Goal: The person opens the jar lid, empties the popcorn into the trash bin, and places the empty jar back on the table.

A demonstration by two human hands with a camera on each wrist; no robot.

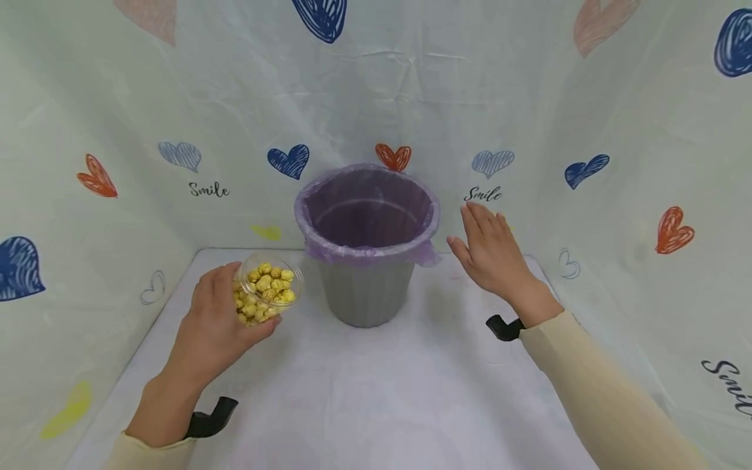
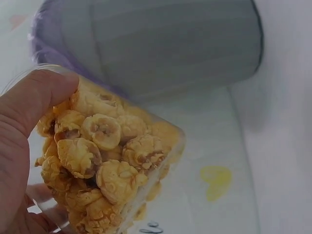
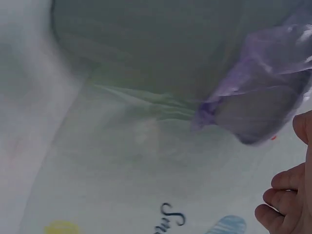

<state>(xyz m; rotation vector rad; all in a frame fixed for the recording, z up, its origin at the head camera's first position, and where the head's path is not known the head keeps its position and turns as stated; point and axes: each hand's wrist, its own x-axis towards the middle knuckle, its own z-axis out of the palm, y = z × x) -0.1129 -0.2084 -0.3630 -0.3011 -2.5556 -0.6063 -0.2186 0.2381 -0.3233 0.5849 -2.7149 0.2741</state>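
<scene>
My left hand (image 1: pixel 214 326) grips a clear plastic jar of caramel popcorn (image 1: pixel 266 290), holding it above the table to the left of the bin. In the left wrist view the yellow-brown popcorn (image 2: pixel 102 156) shows through the jar's wall, and the thumb lies near its rim. A grey bin (image 1: pixel 367 294) stands upright at the middle back, with a purple bag (image 1: pixel 431 251) folded over its rim. Just right of the bin, my right hand (image 1: pixel 490 251) is raised with straight fingers, holding nothing and apart from the rim.
A white table (image 1: pixel 364 391) carries the bin near its back edge. Pale cloth walls (image 1: pixel 440 111) printed with hearts and "Smile" enclose the back and both sides. Black straps (image 1: pixel 213 418) show at both wrists.
</scene>
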